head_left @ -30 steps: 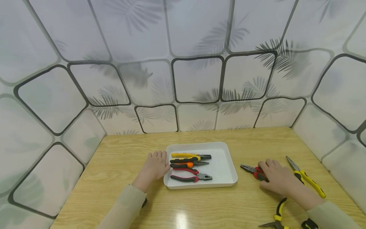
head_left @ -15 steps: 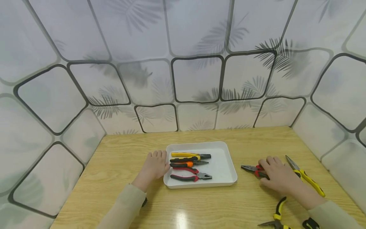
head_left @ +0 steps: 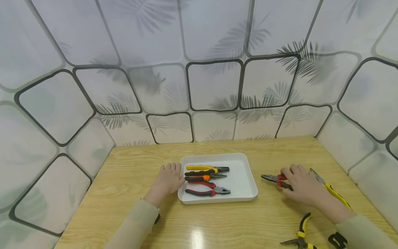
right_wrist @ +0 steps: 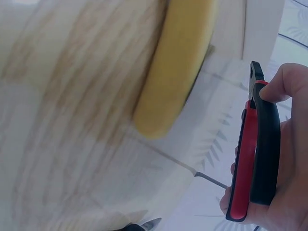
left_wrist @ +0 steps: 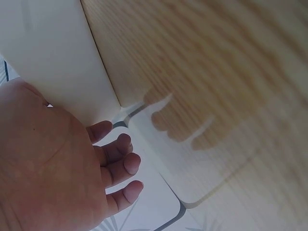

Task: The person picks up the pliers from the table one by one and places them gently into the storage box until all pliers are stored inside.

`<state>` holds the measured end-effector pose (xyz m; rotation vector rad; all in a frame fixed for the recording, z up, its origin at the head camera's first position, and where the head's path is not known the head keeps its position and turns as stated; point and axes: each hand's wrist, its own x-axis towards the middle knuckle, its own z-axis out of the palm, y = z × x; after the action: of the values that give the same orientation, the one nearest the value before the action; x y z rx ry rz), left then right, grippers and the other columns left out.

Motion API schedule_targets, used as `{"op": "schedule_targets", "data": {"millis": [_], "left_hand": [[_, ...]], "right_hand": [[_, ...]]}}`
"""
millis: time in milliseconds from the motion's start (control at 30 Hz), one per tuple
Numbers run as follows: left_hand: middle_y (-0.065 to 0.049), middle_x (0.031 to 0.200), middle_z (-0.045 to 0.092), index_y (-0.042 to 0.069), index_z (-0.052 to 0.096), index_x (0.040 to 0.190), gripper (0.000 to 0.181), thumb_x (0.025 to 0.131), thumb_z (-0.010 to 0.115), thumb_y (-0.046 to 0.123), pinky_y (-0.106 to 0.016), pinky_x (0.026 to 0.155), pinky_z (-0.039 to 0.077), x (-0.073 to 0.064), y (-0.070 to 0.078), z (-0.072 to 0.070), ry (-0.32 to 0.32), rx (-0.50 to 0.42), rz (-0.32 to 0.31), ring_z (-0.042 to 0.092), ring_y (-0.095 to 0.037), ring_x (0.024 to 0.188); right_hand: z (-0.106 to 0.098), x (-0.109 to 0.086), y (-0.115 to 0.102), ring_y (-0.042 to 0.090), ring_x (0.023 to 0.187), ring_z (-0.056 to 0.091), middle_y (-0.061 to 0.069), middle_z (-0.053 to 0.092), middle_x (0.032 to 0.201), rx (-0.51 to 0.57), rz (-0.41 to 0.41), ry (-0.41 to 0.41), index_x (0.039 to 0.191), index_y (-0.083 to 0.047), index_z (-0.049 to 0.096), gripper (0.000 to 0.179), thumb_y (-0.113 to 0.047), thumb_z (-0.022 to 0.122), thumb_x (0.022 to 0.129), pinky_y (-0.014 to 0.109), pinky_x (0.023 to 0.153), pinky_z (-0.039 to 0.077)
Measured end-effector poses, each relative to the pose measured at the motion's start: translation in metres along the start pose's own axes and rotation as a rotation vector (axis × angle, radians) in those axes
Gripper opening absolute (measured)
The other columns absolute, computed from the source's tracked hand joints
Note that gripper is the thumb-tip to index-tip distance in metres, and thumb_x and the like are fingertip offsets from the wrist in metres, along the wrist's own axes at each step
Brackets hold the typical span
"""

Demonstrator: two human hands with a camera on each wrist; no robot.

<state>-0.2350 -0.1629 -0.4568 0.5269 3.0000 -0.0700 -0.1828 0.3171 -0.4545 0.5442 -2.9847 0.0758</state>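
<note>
Right hand [head_left: 303,188] on the desk [head_left: 140,169], right of the tray [head_left: 245,180], fingers [right_wrist: 288,82] curled round the red pliers [head_left: 275,180]. Seen from the right wrist, smooth red-and-black plastic handles [right_wrist: 255,159] pressed into the palm, thumb on the dark metal by the hinge. Slim steel nose pointing left toward the tray, just off its right rim; whether raised or touching the wood cannot be told.

Left hand [head_left: 168,181] flat at the tray's left edge, fingers [left_wrist: 120,159] relaxed and straight, holding nothing, touching or nearly touching the white wall.

Tray: glossy white plastic, shallow, rectangular, rounded corners, raised rim. Inside, against its left half, three pairs lying parallel, noses to the right: yellow pliers [head_left: 205,169] farthest, orange pliers [head_left: 203,178] in the middle, red-handled pair [head_left: 206,191] nearest. Right half of the tray floor bare.

Long-nose pliers [head_left: 332,192] with yellow grips just right of the right hand, partly hidden by it, angled toward the right wall. Another yellow-and-black pair [head_left: 301,233] at the near edge beside the sleeve.

Desk pale wood-grain laminate, smooth, with glare at the near middle. Patterned panels closing in left, far and right. Open wood left of the tray and along the far side.
</note>
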Motion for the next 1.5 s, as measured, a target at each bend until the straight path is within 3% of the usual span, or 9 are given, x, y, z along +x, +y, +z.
{"op": "schedule_targets", "data": {"millis": [567, 867, 1267, 1500], "left_hand": [[-0.024, 0.127, 0.06, -0.002, 0.049, 0.132, 0.048, 0.103, 0.053, 0.037, -0.058, 0.106, 0.045, -0.002, 0.001, -0.003, 0.0, -0.004, -0.011, 0.057, -0.04, 0.123], [-0.023, 0.127, 0.06, -0.001, 0.05, 0.132, 0.049, 0.103, 0.053, 0.037, -0.059, 0.107, 0.045, -0.001, 0.001, -0.002, 0.001, -0.001, -0.016, 0.058, -0.04, 0.123], [-0.024, 0.128, 0.06, -0.002, 0.049, 0.135, 0.05, 0.103, 0.051, 0.037, -0.058, 0.108, 0.044, -0.002, 0.0, -0.002, -0.008, 0.01, -0.012, 0.057, -0.04, 0.123], [-0.023, 0.125, 0.059, -0.001, 0.049, 0.133, 0.049, 0.103, 0.052, 0.037, -0.058, 0.107, 0.045, -0.001, 0.0, -0.002, -0.009, 0.011, -0.012, 0.057, -0.04, 0.12]], "right_hand": [[-0.013, 0.009, -0.014, 0.026, 0.095, 0.05, 0.007, 0.054, 0.105, 0.009, -0.013, 0.018, 0.118, -0.012, 0.057, 0.041, -0.035, 0.074, 0.088, 0.043, 0.065, 0.037], [-0.018, 0.015, -0.019, 0.023, 0.092, 0.048, 0.005, 0.052, 0.102, -0.005, -0.03, 0.035, 0.115, -0.011, 0.055, 0.043, -0.039, 0.074, 0.089, 0.035, 0.063, 0.035], [-0.021, 0.022, -0.027, 0.024, 0.092, 0.048, 0.008, 0.055, 0.105, 0.006, -0.063, 0.073, 0.116, -0.01, 0.055, 0.045, -0.038, 0.077, 0.088, 0.038, 0.067, 0.036], [-0.026, 0.028, -0.034, 0.028, 0.101, 0.05, 0.009, 0.055, 0.112, 0.012, -0.064, 0.058, 0.121, -0.01, 0.055, 0.048, -0.04, 0.077, 0.09, 0.044, 0.072, 0.04]]}}
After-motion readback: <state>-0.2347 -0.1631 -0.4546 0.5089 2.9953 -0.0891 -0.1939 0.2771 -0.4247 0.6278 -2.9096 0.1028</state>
